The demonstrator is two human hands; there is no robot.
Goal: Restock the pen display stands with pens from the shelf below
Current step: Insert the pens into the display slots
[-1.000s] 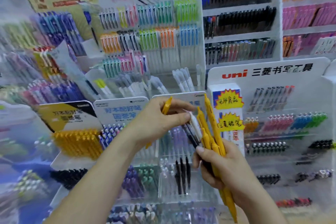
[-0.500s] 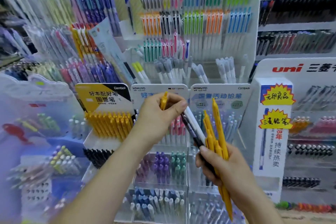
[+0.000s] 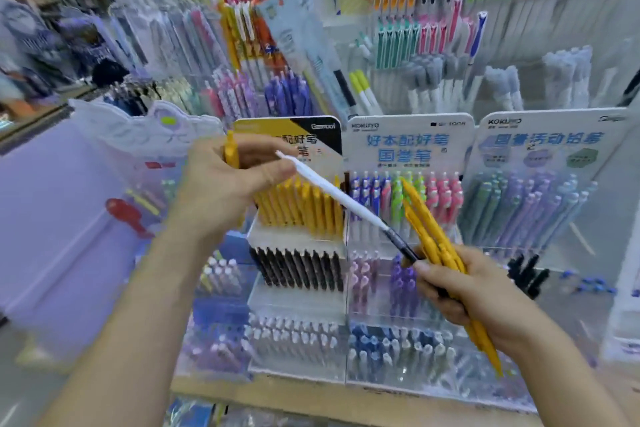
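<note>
My left hand (image 3: 225,184) grips a single yellow pen (image 3: 231,151), its top poking up above the fingers. My right hand (image 3: 471,291) holds a bundle of yellow pens (image 3: 429,229) together with a white pen with a black grip (image 3: 332,192) that slants up toward my left thumb. Both hands hover in front of the clear display stand (image 3: 298,302). Its top tier carries a row of yellow pens (image 3: 304,208) under a yellow-and-black header card; a row of black pens (image 3: 298,270) fills the tier below.
Two more clear stands with blue-lettered cards (image 3: 408,146) sit to the right, full of coloured pens. A lavender display (image 3: 69,218) stands at the left. Racks of hanging pens (image 3: 433,28) fill the wall behind. A wooden shelf edge (image 3: 311,399) runs below.
The view has swung left and closer, so the yellow-pen stand now lies behind my hands. My left hand has drawn away leftward with its single yellow pen, separating from the bundle.
</note>
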